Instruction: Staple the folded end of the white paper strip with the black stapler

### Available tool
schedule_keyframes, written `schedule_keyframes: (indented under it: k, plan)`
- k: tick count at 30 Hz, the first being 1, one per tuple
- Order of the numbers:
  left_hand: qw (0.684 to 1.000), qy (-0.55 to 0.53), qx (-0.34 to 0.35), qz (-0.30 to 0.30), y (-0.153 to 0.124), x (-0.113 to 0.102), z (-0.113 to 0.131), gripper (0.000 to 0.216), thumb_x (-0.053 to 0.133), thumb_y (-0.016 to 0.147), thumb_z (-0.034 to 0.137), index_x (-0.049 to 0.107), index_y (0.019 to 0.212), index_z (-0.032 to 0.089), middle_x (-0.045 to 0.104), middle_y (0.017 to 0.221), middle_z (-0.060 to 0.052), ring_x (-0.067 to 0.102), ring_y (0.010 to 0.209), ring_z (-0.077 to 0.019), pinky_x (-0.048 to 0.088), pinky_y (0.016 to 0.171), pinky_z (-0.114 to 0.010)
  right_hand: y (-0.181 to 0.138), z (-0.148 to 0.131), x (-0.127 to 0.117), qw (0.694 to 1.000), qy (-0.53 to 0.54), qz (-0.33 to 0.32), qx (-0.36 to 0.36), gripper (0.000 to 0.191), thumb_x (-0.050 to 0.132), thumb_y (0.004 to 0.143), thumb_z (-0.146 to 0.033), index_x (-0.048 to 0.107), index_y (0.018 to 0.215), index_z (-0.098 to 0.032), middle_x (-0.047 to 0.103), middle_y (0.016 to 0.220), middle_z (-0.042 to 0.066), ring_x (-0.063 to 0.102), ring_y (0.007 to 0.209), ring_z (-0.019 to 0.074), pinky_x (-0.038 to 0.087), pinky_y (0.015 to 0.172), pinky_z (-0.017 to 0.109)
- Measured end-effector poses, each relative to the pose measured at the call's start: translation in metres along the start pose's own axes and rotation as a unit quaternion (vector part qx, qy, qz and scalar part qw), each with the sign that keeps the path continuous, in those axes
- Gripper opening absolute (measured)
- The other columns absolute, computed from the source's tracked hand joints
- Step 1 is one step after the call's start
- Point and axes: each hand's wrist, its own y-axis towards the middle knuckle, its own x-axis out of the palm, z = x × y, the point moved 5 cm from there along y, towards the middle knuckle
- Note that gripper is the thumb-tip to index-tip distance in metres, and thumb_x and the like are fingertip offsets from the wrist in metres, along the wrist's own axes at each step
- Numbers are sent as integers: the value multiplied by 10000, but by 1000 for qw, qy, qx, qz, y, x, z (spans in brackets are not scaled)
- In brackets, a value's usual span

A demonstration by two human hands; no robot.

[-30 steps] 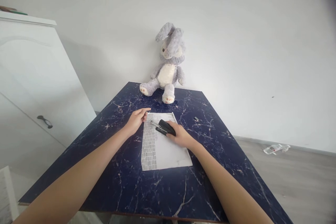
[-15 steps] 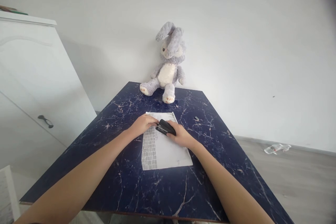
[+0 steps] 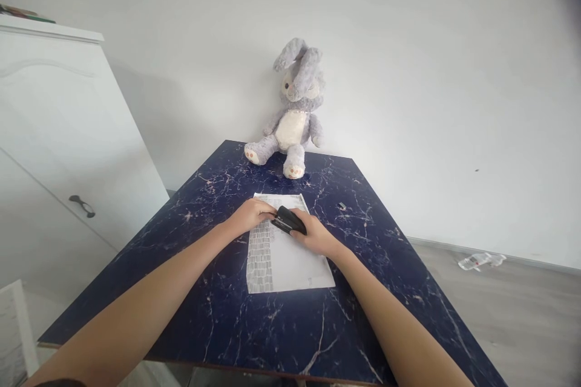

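White wall (image 3: 408, 72) fills most of what I see, and grey floor (image 3: 472, 302) shows down at the right. Dark blue, with thin pale lines like marble, the table (image 3: 267, 326) sits right in front of me. A white cupboard (image 3: 68, 121) stands to the left of it. At the far end of the table sits a fluffy grey toy rabbit (image 3: 293, 127), with its back to the wall and its feet pointing at me. Nearer to me, a sheet of paper (image 3: 297, 263) lies flat on the table, with lots of grey marks down its left side and mostly plain white on the rest. Both of my hands are over the top half of the paper. My right hand (image 3: 316, 236) is curled tight around the back of a black stapler (image 3: 290, 219), thumb on the near side and fingers over the far side. My left hand (image 3: 249, 214) is bent over with its fingers close together, and the tips come right up to the front end of the stapler. I can't tell if those fingers are pinching something, because the back of my hand hides them. The stapler is over the paper, between my two hands, with its front toward the left. A tiny dark thing (image 3: 342, 206) lies on the table, to the right of the paper.
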Motion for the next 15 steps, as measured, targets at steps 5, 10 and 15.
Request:
schedule_keyframes:
  k: [5,10,15]
  plan:
    - [994,-59,-94,2,-2,0,-3,139,703,873,250,812,959,235,805,959,-26,751,885,-209,522,838,-282,0,-3,-2,1000,-2,-4,1,529,591,820,-117,546,1335,-227,689,1136,68,631,1005,247,463,899,372]
    - [988,-97,-115,19,-2,-3,0,160,700,868,287,813,970,238,804,978,-25,750,920,-234,524,885,-313,-1,-4,-2,1000,1,-6,3,526,582,823,-116,547,1335,-231,689,1129,70,633,997,250,466,886,375]
    - [994,-62,-89,-6,-1,-1,-1,149,701,874,278,813,968,249,804,959,-36,748,870,-231,524,824,-314,0,-3,-2,1000,3,-4,1,532,590,815,-117,553,1334,-227,692,1121,68,633,989,251,467,897,385]
